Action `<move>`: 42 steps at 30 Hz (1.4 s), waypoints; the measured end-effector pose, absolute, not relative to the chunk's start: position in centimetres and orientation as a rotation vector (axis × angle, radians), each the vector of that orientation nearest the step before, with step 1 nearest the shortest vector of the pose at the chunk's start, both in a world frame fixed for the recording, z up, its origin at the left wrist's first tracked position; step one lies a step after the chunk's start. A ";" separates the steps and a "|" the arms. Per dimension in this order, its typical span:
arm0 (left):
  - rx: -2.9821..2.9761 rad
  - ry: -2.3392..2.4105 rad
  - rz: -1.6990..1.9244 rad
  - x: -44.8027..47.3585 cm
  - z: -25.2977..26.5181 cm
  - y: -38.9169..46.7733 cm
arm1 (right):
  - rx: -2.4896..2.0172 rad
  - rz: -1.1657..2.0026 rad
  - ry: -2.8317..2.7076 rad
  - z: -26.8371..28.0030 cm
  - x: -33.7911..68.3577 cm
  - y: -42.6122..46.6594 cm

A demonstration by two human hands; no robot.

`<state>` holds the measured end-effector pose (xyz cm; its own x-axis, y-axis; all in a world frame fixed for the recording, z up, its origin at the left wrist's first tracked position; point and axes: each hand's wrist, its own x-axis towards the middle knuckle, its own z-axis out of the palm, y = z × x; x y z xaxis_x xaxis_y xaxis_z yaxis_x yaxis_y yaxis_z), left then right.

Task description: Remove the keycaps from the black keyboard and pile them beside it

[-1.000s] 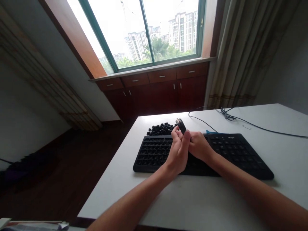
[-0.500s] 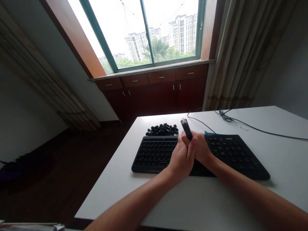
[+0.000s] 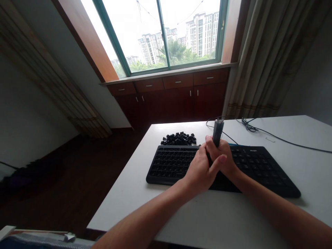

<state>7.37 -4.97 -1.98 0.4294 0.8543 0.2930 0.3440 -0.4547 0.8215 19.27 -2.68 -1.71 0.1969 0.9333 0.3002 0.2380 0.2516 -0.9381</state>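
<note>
A black keyboard [image 3: 171,166] lies on the white table, its left part showing rows of dark square sockets without keycaps and its right part dark keys. Above its middle, my left hand [image 3: 201,169] and my right hand [image 3: 224,155] are pressed together, fingers closed round a black stick-like tool [image 3: 218,133]. This tool stands nearly upright with a pale, shiny top end; its lower end is hidden by my hands. Just behind the keyboard is a heap of loose black keycaps [image 3: 178,138]. Something blue [image 3: 234,144] peeks out behind the keyboard, mostly covered.
A thin black cable [image 3: 285,140] runs over the back right of the white table [image 3: 207,214], with a coiled bundle [image 3: 249,125] on it. Near it lies a small bent wire [image 3: 270,139]. Beyond are a cabinet [image 3: 166,103] and a window.
The tool has gone from leaning left to nearly upright, and its top has moved right with my hands. The whole view has shifted slightly.
</note>
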 end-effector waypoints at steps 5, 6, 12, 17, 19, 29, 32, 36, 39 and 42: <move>2.295 0.976 0.846 5.2 -1.6 -3.6 | -1.177 0.659 -1.118 -1.0 20.5 -2.6; 2.384 0.966 0.835 4.8 -1.6 -3.2 | -1.171 0.650 -1.104 -0.9 20.7 -2.6; 2.621 0.946 0.788 3.3 -1.5 -1.5 | -1.180 0.637 -1.074 -1.1 21.3 -2.6; 2.661 0.900 0.752 2.7 -1.0 -1.2 | -1.184 0.642 -1.134 -0.9 21.1 -2.8; 2.640 0.871 0.744 2.5 -0.8 -1.1 | -1.188 0.652 -1.150 -0.8 21.1 -2.9; 2.503 1.151 1.066 0.1 -1.7 2.1 | -1.172 0.700 -1.168 -0.5 20.9 -3.0; 2.520 1.170 1.051 -0.2 -2.1 2.5 | -1.156 0.722 -1.157 -0.6 20.9 -2.9; 2.557 1.171 1.005 0.0 -2.4 2.1 | -1.132 0.783 -1.138 -1.0 21.2 -2.3; 2.625 1.169 0.958 0.2 -2.2 1.7 | -1.130 0.840 -1.121 -1.3 21.6 -1.8; 2.674 1.136 0.956 0.4 -2.0 1.4 | -1.167 0.861 -1.117 -1.3 22.0 -1.5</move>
<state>0.44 1.42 -1.98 0.5294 0.6741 0.5151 0.6226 -0.7211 0.3039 21.96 -1.48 -1.34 0.2541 0.9435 0.2127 0.0342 0.2111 -0.9769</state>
